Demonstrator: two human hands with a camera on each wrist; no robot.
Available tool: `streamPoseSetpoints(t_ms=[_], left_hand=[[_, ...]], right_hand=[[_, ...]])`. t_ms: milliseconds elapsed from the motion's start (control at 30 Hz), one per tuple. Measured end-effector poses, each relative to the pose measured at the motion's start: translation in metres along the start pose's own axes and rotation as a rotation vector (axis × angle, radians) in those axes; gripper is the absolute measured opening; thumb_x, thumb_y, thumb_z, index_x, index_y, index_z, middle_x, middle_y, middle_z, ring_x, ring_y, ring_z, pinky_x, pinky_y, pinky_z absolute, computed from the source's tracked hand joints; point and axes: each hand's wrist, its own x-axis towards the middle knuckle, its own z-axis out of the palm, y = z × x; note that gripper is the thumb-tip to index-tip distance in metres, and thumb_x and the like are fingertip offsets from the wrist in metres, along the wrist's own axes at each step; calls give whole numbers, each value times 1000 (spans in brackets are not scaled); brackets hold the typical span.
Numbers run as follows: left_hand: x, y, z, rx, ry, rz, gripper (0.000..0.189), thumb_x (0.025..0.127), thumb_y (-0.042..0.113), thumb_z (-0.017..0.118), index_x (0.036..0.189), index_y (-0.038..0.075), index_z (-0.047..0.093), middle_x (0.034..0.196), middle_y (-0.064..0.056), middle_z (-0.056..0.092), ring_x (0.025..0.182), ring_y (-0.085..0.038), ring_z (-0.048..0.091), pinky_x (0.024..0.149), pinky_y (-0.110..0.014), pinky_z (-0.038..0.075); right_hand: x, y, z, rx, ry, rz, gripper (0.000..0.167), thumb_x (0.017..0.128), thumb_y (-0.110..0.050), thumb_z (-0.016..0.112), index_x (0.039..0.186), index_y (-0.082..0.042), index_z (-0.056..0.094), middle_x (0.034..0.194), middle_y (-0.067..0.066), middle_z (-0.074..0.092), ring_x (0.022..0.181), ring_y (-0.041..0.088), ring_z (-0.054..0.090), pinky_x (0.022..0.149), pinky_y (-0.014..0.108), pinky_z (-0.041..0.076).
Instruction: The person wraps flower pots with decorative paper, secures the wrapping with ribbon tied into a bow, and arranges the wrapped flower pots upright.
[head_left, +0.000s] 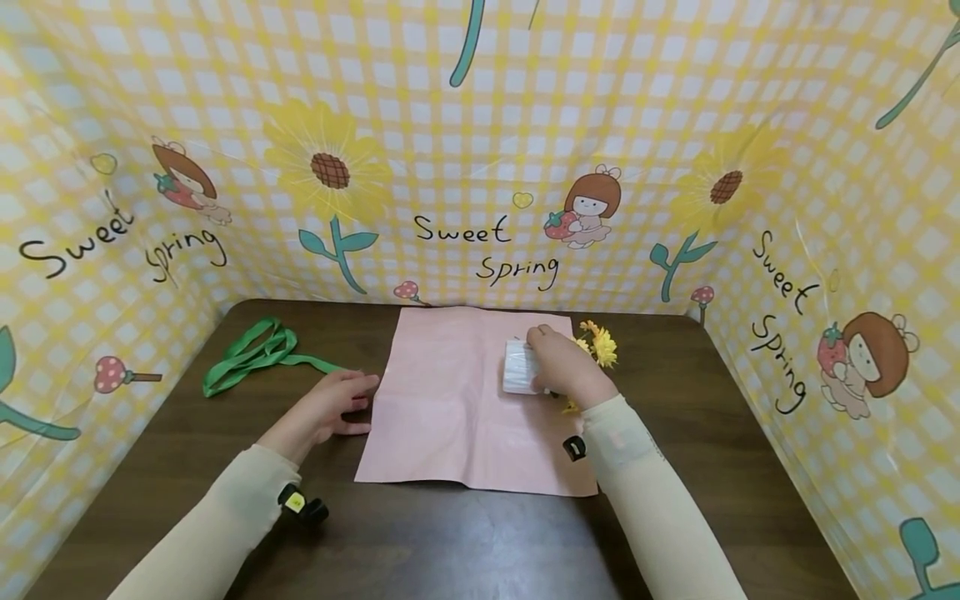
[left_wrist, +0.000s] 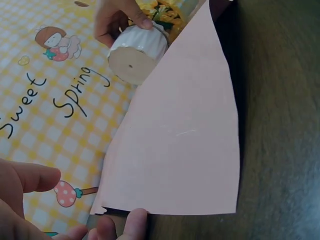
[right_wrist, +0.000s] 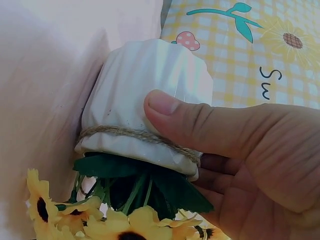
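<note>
My right hand [head_left: 566, 364] grips a white fluted flower pot [head_left: 519, 368], thumb on its side and fingers wrapped behind. The pot lies tipped on its side over pink wrapping paper [head_left: 427, 400], its flat base turned left in the left wrist view. Twine [right_wrist: 125, 131] circles its rim. Yellow artificial flowers [head_left: 602, 343] and dark green leaves [right_wrist: 135, 177] stick out of its mouth, pointing right. At the paper's left edge is my left hand [head_left: 337, 404], holding nothing, fingers apart and loosely bent. Its fingertips are close to the edge; whether they touch it I cannot tell.
A loosely looped green ribbon [head_left: 255, 350] lies at the back left, one end running toward my left hand. The dark wooden table [head_left: 480, 542] is enclosed by yellow checked cloth walls [head_left: 450, 150] at the back and both sides. A lengthwise crease crosses the paper's middle.
</note>
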Motion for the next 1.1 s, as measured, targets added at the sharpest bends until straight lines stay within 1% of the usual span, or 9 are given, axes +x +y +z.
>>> streamPoseSetpoints(t_ms=[167, 300, 400, 500, 567, 700, 800, 1000, 1100], left_hand=[[1, -2, -1, -81, -9, -8, 79, 106, 30, 54, 162, 2, 5, 161, -29, 13, 132, -35, 34, 91, -53, 58], [1, -1, -3, -138, -8, -20, 78, 105, 30, 55, 161, 3, 7, 164, -30, 9, 128, -32, 36, 89, -49, 58], [3, -1, -4, -166, -10, -31, 64, 104, 31, 57, 153, 5, 23, 158, -26, 20, 118, -26, 44, 83, -41, 59], [6, 0, -5, -176, -29, -30, 42, 105, 30, 56, 136, 8, 41, 137, -15, 44, 100, -17, 54, 74, -32, 56], [8, 1, -7, -160, -50, -18, 32, 106, 29, 55, 128, 9, 47, 118, -5, 55, 90, -13, 57, 69, -28, 54], [10, 3, -10, -66, -106, 17, 38, 107, 27, 52, 135, 1, 49, 92, 3, 65, 80, -12, 58, 62, -23, 49], [13, 3, -10, 3, -112, 17, 40, 107, 26, 53, 137, 0, 49, 86, 1, 63, 75, -13, 56, 58, -22, 47], [17, -1, -4, 72, -98, 6, 27, 106, 28, 55, 119, 4, 52, 81, 0, 62, 68, -13, 54, 57, -25, 45], [15, -3, 0, 96, -92, 13, 26, 106, 27, 55, 116, 4, 52, 81, 0, 63, 69, -13, 57, 61, -27, 49]], right_hand=[[1, 0, 2, -5, 7, 5, 62, 77, -14, 91, 125, -2, 54, 116, 12, 58, 93, 23, 58, 91, 39, 53], [1, 1, 3, -12, 10, -2, 62, 77, -15, 91, 125, -1, 54, 115, 12, 58, 92, 23, 58, 90, 39, 54], [1, 1, 2, -14, 13, -5, 62, 77, -14, 91, 125, -1, 54, 115, 12, 58, 92, 23, 59, 90, 39, 54], [0, 1, 2, -15, 18, -6, 62, 76, -14, 91, 124, -1, 54, 115, 13, 58, 92, 23, 59, 90, 39, 54], [0, 0, 2, -13, 17, -4, 62, 77, -14, 91, 124, -1, 54, 116, 13, 58, 94, 23, 59, 91, 39, 53], [-1, 0, 0, -7, 9, 0, 62, 77, -14, 91, 125, -1, 54, 117, 13, 58, 95, 23, 59, 92, 40, 53], [-1, -1, 0, -4, 5, 1, 62, 77, -14, 91, 125, -2, 54, 119, 13, 58, 95, 23, 59, 93, 40, 53], [-1, -1, -1, -3, 7, -2, 60, 76, -14, 91, 122, -3, 55, 116, 12, 58, 94, 23, 59, 92, 40, 53], [-1, 0, -1, -4, 14, -6, 59, 75, -13, 92, 121, -3, 55, 114, 12, 59, 92, 24, 59, 90, 40, 54]])
